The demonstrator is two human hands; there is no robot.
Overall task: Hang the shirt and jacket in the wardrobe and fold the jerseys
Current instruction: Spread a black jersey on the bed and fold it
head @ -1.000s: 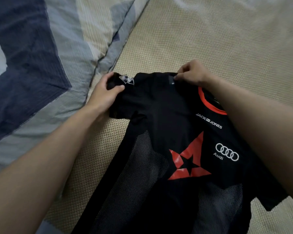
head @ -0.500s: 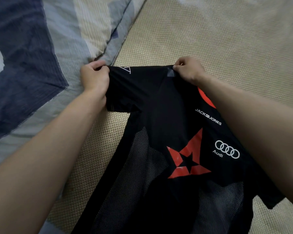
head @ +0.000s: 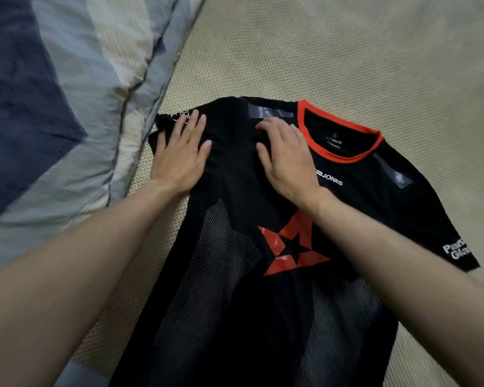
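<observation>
A black jersey (head: 263, 317) with a red collar, a red star logo and white lettering lies front up on the beige woven mat (head: 347, 57). My left hand (head: 182, 155) presses flat on its left sleeve, fingers straight and spread. On the left shoulder, beside the collar, rests my right hand (head: 285, 157), its fingertips bent onto the cloth. The jersey's right sleeve lies spread out at the right. Its lower hem runs out of the frame.
A blue, grey and cream patterned quilt (head: 53, 107) lies along the left, its edge close to the jersey's left sleeve. Bare mat stretches beyond and to the right of the jersey.
Both hands have let go of the pinched shoulder and sleeve edge. The jersey has been laid down flat, and the hands now press on top of it. The collar has come into view.
</observation>
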